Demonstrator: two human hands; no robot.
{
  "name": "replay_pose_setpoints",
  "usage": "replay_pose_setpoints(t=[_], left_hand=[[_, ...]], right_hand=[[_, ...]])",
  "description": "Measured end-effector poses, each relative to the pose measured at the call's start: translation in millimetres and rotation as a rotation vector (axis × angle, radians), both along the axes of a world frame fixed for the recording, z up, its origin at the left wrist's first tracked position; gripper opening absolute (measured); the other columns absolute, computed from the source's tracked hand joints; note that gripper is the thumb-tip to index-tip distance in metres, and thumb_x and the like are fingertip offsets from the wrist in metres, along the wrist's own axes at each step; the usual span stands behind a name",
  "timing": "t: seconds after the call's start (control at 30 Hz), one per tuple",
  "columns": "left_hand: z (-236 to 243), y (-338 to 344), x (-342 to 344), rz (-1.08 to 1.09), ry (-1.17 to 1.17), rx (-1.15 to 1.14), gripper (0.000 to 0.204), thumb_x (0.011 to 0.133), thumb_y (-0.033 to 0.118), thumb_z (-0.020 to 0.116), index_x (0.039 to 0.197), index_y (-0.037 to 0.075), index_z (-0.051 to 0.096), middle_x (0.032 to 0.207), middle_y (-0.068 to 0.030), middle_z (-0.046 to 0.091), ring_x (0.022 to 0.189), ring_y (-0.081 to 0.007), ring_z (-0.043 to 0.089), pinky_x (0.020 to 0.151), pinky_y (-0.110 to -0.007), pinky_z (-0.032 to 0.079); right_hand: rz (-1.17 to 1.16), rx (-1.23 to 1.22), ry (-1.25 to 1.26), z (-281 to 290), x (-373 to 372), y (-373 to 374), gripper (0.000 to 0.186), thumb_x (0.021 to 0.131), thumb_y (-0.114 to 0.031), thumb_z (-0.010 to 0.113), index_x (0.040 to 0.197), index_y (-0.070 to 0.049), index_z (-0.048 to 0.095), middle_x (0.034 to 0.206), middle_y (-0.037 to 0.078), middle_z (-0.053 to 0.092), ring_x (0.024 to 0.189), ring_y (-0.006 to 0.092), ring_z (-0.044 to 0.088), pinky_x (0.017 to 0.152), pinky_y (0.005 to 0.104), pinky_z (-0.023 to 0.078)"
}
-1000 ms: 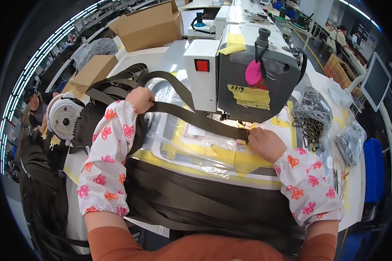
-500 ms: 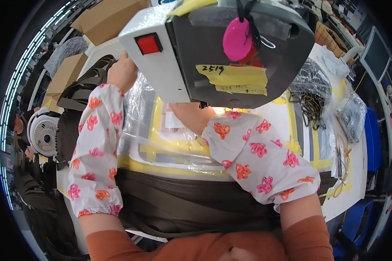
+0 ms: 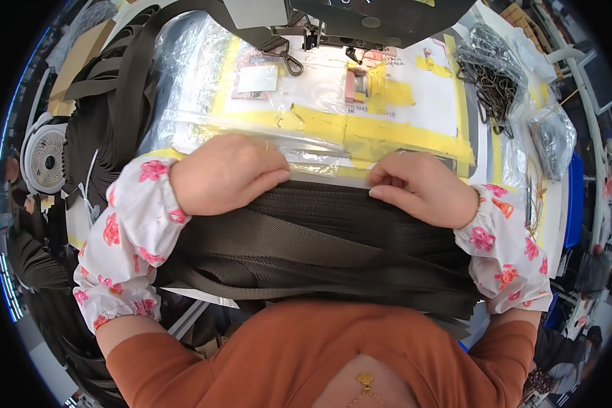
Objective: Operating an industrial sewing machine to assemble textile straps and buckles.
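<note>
A thick bundle of dark brown webbing straps (image 3: 306, 238) lies across the near edge of the worktable, in front of my body. My left hand (image 3: 231, 173) is closed at the bundle's far edge, fingers curled down. At the same edge, farther right, my right hand (image 3: 421, 187) pinches the straps between thumb and fingers; its fingertips are partly hidden. Past the hands stands the head of a sewing machine (image 3: 387, 24). Beside its needle area a metal snap hook (image 3: 292, 64) sits at the end of a webbing strap (image 3: 139, 61) that runs in from the left.
Yellow tape (image 3: 313, 122) and clear plastic film (image 3: 183, 88) cover the worktable. More folded straps hang at the left, near a white fan (image 3: 45, 160). On the right lies a plastic bag of metal hooks (image 3: 493, 88), with another clear bag (image 3: 552, 143) beside it.
Both hands have come back from the machine to the strap bundle, the right moving right. My view has tilted lower. A hook on a strap now shows by the needle area.
</note>
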State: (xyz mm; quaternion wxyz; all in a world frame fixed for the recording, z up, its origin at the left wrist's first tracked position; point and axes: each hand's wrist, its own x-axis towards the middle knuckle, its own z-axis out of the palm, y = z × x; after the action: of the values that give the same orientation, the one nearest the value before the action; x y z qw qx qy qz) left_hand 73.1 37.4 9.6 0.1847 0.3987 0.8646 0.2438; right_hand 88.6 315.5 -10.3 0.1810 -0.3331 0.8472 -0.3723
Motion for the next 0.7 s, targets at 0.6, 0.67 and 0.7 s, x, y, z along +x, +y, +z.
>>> replay_pose_setpoints(t=[0.6, 0.67, 0.7], left_hand=[[49, -131, -78, 0.595, 1.008, -0.606, 0.023, 0.074, 0.023, 0.064, 0.066, 0.004, 0.053, 0.072, -0.0109, 0.057, 0.069, -0.0278, 0.057, 0.059, -0.038, 0.044], [42, -89, -74, 0.415, 0.963, -0.446, 0.028, 0.067, 0.019, 0.070, 0.085, 0.003, 0.057, 0.087, -0.0141, 0.057, 0.087, -0.0308, 0.054, 0.074, -0.037, 0.043], [29, -59, -72, 0.300, 0.901, -0.159, 0.040, 0.065, 0.022, 0.072, 0.097, 0.002, 0.057, 0.093, -0.0149, 0.058, 0.089, -0.0318, 0.055, 0.077, -0.036, 0.045]], right_hand=[[-0.024, -0.073, -0.408, 13, -29, -18, 0.025, 0.088, -0.020, 0.051, 0.081, 0.004, 0.052, 0.064, 0.007, 0.061, 0.054, 0.0108, 0.060, 0.049, 0.0239, 0.048], [0.013, -0.034, -0.462, 6, -31, -32, 0.024, 0.089, -0.020, 0.048, 0.083, 0.003, 0.053, 0.063, 0.006, 0.060, 0.052, 0.0102, 0.057, 0.048, 0.0238, 0.046], [0.016, -0.004, -0.525, 9, -30, -37, 0.024, 0.090, -0.021, 0.047, 0.085, 0.002, 0.053, 0.064, 0.005, 0.059, 0.052, 0.0094, 0.056, 0.049, 0.0231, 0.045]])
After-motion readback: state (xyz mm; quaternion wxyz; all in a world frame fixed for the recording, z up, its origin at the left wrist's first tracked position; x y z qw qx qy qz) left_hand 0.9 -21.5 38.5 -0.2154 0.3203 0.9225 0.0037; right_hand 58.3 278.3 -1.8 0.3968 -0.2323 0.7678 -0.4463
